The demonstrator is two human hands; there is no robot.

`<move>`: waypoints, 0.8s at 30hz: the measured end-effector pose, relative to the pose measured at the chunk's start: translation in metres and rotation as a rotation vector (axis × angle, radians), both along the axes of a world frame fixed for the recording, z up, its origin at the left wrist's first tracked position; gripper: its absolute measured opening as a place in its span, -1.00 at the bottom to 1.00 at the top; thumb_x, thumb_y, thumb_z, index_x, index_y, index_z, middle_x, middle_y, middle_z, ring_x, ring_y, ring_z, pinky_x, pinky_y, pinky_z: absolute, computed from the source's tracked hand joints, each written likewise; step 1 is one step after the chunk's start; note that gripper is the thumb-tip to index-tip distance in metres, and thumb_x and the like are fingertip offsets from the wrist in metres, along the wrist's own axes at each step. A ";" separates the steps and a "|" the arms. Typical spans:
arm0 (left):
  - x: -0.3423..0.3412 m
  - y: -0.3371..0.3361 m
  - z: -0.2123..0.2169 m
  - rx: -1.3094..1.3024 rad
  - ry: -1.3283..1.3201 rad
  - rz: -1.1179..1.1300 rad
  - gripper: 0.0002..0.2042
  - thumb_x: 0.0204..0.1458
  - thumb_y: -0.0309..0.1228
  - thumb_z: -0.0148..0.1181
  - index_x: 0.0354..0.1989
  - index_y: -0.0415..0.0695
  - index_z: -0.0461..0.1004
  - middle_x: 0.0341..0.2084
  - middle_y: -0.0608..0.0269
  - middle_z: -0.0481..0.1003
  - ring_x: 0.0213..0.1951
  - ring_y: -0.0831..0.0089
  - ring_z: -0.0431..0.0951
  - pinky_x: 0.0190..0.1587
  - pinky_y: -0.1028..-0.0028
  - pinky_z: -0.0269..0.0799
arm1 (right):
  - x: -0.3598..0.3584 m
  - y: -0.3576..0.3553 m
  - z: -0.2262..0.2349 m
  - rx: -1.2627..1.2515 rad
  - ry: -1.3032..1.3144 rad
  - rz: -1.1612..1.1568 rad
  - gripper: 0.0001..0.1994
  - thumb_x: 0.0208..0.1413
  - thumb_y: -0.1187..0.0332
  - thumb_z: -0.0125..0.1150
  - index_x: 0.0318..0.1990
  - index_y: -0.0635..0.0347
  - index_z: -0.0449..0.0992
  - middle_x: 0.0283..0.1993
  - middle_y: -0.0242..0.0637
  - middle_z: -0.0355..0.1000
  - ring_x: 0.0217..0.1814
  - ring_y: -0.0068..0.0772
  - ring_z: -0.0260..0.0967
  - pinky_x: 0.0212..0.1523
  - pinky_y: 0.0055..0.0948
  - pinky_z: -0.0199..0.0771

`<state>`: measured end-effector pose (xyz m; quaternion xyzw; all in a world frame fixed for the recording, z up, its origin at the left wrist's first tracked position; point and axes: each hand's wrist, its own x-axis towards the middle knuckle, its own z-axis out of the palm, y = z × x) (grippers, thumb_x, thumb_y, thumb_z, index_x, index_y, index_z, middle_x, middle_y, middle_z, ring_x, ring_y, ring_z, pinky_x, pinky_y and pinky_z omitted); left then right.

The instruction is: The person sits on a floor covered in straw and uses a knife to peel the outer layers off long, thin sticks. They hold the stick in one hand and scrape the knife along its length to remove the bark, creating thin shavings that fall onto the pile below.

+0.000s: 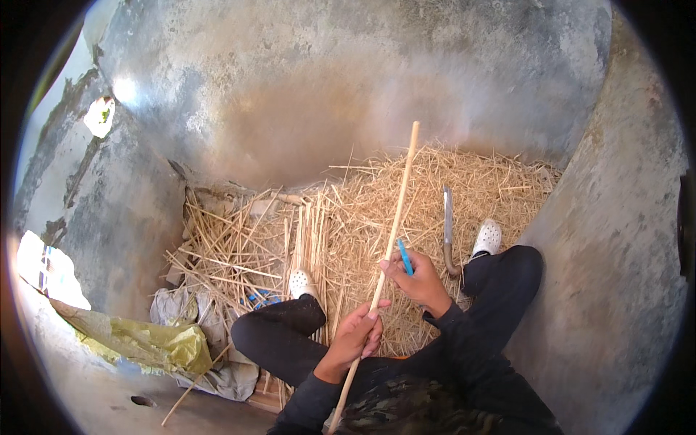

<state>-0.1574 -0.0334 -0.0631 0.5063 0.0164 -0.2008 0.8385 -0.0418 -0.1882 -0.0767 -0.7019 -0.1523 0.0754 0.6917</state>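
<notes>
A long, pale wooden stick (399,206) slants up and away from my lap. My left hand (354,337) is closed around its lower part. Higher up, my right hand (420,283) grips a slim blue tool (404,257), possibly a pen or small knife, whose tip points up beside the stick. The thumb side of that hand is against or very close to the stick; contact is hard to tell. Just beyond my right hand, a sickle-like blade (448,217) with a curved wooden handle (452,262) lies on the shavings.
Wood shavings (377,188) heap up between my legs toward the concrete wall (348,87). Straight strips (312,232) and scattered sticks (225,246) lie at left. A yellow sack (167,344) and grey cloth (235,380) are at lower left. My white clogs (301,283) rest among the shavings.
</notes>
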 end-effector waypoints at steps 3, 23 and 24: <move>-0.005 -0.001 0.007 -0.031 0.040 0.122 -0.61 0.25 -0.32 -0.17 0.19 -0.24 0.14 -0.65 0.40 0.25 -0.80 0.72 0.13 -0.74 0.70 0.08 | -0.001 -0.015 -0.011 -0.230 -0.111 0.012 -0.68 0.14 0.14 0.12 -0.42 0.25 0.45 -0.66 -0.48 0.21 -0.63 -0.64 0.09 -0.59 -0.49 0.12; -0.023 0.002 0.008 0.102 0.127 0.212 -0.62 0.22 -0.35 -0.09 0.17 -0.23 0.18 -0.70 0.44 0.26 -0.80 0.73 0.12 -0.70 0.69 0.10 | -0.046 -0.025 0.017 -0.769 -0.667 0.205 -0.59 0.03 -0.07 0.08 -0.43 0.14 0.47 -0.61 -0.18 0.39 -0.60 -0.12 0.38 -0.55 -0.19 0.33; -0.023 0.001 0.007 0.108 0.126 0.209 -0.63 0.22 -0.35 -0.09 0.15 -0.23 0.20 -0.70 0.44 0.26 -0.80 0.73 0.12 -0.70 0.70 0.09 | -0.047 -0.023 0.013 -0.789 -0.662 0.209 -0.55 0.02 -0.12 0.06 -0.46 0.14 0.47 -0.65 -0.18 0.38 -0.62 -0.12 0.37 -0.57 -0.19 0.32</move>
